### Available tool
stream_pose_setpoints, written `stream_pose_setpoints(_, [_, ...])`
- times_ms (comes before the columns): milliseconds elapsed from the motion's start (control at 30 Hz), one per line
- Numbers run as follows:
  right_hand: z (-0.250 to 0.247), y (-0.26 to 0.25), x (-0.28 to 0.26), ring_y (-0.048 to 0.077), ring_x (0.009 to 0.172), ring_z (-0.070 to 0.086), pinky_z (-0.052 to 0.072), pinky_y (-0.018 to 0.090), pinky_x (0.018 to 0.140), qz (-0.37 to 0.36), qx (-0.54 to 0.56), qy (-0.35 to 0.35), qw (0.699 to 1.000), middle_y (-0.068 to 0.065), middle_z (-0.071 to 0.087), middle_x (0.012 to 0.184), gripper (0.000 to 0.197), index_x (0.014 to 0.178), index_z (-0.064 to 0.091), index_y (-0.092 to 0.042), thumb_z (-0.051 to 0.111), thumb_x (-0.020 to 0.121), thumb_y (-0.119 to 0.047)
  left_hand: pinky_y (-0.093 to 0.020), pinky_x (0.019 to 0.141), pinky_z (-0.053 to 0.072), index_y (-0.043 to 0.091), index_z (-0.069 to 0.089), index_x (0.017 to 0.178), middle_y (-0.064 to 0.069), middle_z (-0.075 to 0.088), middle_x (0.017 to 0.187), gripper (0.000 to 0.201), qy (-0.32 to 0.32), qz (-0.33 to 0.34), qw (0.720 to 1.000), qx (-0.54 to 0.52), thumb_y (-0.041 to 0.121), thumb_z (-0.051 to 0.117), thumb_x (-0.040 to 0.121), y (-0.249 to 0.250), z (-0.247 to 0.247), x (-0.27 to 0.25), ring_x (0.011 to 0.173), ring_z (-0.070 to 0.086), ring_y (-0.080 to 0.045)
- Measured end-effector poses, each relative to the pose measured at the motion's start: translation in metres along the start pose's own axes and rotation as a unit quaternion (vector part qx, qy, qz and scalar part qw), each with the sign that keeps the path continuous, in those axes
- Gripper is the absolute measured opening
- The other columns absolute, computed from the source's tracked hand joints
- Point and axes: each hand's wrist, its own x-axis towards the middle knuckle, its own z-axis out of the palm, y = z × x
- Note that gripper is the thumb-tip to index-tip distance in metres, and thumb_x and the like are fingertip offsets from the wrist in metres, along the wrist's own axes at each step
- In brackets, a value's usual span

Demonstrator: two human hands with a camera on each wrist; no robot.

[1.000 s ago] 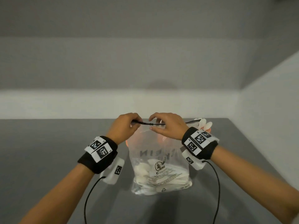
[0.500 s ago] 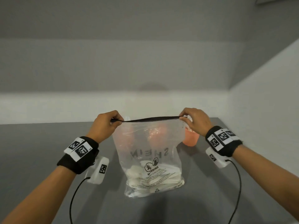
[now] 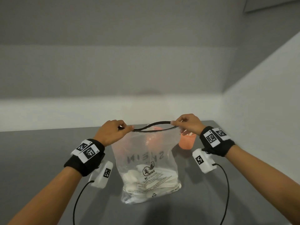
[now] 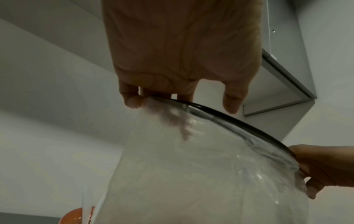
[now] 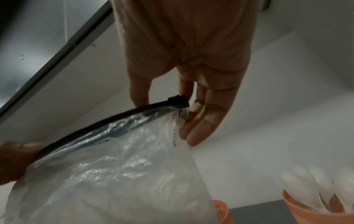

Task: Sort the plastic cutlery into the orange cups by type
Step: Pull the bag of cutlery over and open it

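A clear zip bag (image 3: 146,159) stands on the grey table (image 3: 40,159), with white plastic cutlery (image 3: 146,181) heaped at its bottom. My left hand (image 3: 128,127) pinches the left end of its black zip strip (image 3: 152,125); my right hand (image 3: 175,123) pinches the right end. The strip's two sides bow apart, so the mouth gapes. Behind the bag, one orange cup (image 3: 186,141) holds white cutlery (image 5: 314,181), and a second cup (image 3: 156,129) shows through the plastic. In the wrist views, the fingertips (image 4: 132,101) and the fingers (image 5: 139,97) hold the strip.
White walls close off the table at the back and on the right (image 3: 259,127). A grey cabinet (image 4: 283,84) hangs overhead. Wrist-camera cables (image 3: 78,200) trail from both forearms. Bare tabletop lies left of the bag.
My hands slid apart from the strip's middle to its ends. They then came slightly inward, and the closed strip bowed open into a gap.
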Motion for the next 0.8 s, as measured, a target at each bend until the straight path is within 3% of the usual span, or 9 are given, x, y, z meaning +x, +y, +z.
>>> stream_pose_setpoints(67, [0.001, -0.001, -0.001, 0.015, 0.056, 0.058, 0.050, 0.018, 0.044, 0.001, -0.036, -0.027, 0.999, 0.005, 0.058, 0.069, 0.018, 0.076, 0.063, -0.012, 0.073, 0.080, -0.026, -0.035, 0.086, 0.043, 0.025, 0.065, 0.086, 0.005, 0.066, 0.087, 0.077, 0.024, -0.009, 0.997, 0.067, 0.086, 0.029, 0.058, -0.001, 0.003, 0.002, 0.088, 0.057, -0.017])
stream_pose_setpoints(167, [0.004, -0.001, -0.004, 0.015, 0.055, 0.058, 0.053, 0.020, 0.051, -0.016, -0.053, -0.040, 0.998, 0.005, 0.055, 0.063, 0.024, 0.063, 0.058, -0.013, 0.068, 0.084, -0.016, -0.042, 0.093, 0.031, 0.025, 0.064, 0.080, 0.005, 0.067, 0.088, 0.068, 0.044, -0.007, 0.985, 0.169, 0.085, 0.034, 0.067, 0.007, 0.004, 0.002, 0.097, 0.054, -0.019])
stream_pose_setpoints(267, [0.009, -0.004, -0.008, 0.013, 0.055, 0.061, 0.055, 0.017, 0.052, -0.009, 0.041, -0.042, 0.998, 0.006, 0.056, 0.068, 0.019, 0.068, 0.059, -0.011, 0.064, 0.087, -0.009, -0.049, 0.105, 0.023, 0.023, 0.062, 0.078, 0.003, 0.065, 0.084, 0.061, 0.030, -0.005, 0.977, 0.211, 0.077, 0.035, 0.078, 0.022, 0.012, 0.003, 0.096, 0.056, -0.019])
stream_pose_setpoints(367, [0.014, -0.008, -0.011, 0.006, 0.050, 0.063, 0.057, 0.018, 0.055, 0.026, 0.160, -0.060, 0.985, 0.008, 0.057, 0.076, 0.012, 0.078, 0.059, -0.008, 0.059, 0.089, -0.003, -0.049, 0.107, 0.020, 0.021, 0.061, 0.085, 0.005, 0.060, 0.080, 0.057, 0.026, -0.007, 0.978, 0.207, 0.072, 0.038, 0.081, 0.032, 0.023, 0.008, 0.091, 0.059, -0.017])
stream_pose_setpoints(433, [0.017, -0.009, -0.013, 0.010, 0.051, 0.064, 0.058, 0.023, 0.057, 0.066, 0.271, -0.067, 0.958, 0.009, 0.058, 0.080, 0.011, 0.083, 0.058, -0.006, 0.053, 0.091, 0.001, -0.046, 0.105, 0.023, 0.019, 0.061, 0.092, 0.003, 0.064, 0.089, 0.049, 0.025, -0.012, 0.975, 0.221, 0.064, 0.041, 0.086, 0.029, 0.033, 0.010, 0.094, 0.060, -0.019])
stream_pose_setpoints(567, [0.019, -0.003, -0.013, 0.020, 0.050, 0.065, 0.057, 0.036, 0.053, 0.185, 0.521, -0.054, 0.832, 0.012, 0.050, 0.081, 0.016, 0.082, 0.053, -0.002, 0.044, 0.095, 0.001, -0.043, 0.103, 0.030, 0.018, 0.057, 0.110, -0.005, 0.063, 0.111, 0.029, -0.052, -0.060, 0.963, 0.258, 0.036, 0.042, 0.092, 0.005, 0.056, 0.008, 0.106, 0.056, -0.025])
stream_pose_setpoints(633, [0.021, 0.001, -0.014, 0.023, 0.065, 0.062, 0.056, 0.040, 0.053, 0.213, 0.557, -0.036, 0.802, 0.012, 0.048, 0.080, 0.017, 0.082, 0.052, -0.001, 0.042, 0.095, 0.003, -0.038, 0.100, 0.039, 0.015, 0.058, 0.113, -0.007, 0.062, 0.112, 0.030, -0.111, -0.091, 0.969, 0.203, 0.031, 0.040, 0.095, -0.009, 0.068, 0.005, 0.107, 0.057, -0.027])
stream_pose_setpoints(733, [0.026, 0.006, -0.016, 0.024, 0.078, 0.054, 0.056, 0.040, 0.048, 0.230, 0.558, -0.032, 0.797, 0.014, 0.050, 0.085, 0.015, 0.088, 0.049, -0.002, 0.036, 0.092, 0.002, -0.032, 0.077, 0.049, 0.007, 0.059, 0.101, -0.012, 0.061, 0.093, 0.025, -0.121, -0.152, 0.981, -0.022, 0.024, 0.040, 0.098, -0.024, 0.076, 0.001, 0.085, 0.062, -0.029])
stream_pose_setpoints(800, [0.030, 0.013, -0.019, 0.022, 0.075, 0.054, 0.056, 0.033, 0.055, 0.228, 0.516, -0.054, 0.824, 0.011, 0.053, 0.082, 0.016, 0.083, 0.047, -0.007, 0.033, 0.088, -0.002, -0.034, 0.066, 0.053, 0.010, 0.054, 0.086, -0.014, 0.056, 0.087, 0.021, -0.077, -0.226, 0.936, -0.259, 0.022, 0.041, 0.098, -0.024, 0.074, -0.002, 0.069, 0.056, -0.027])
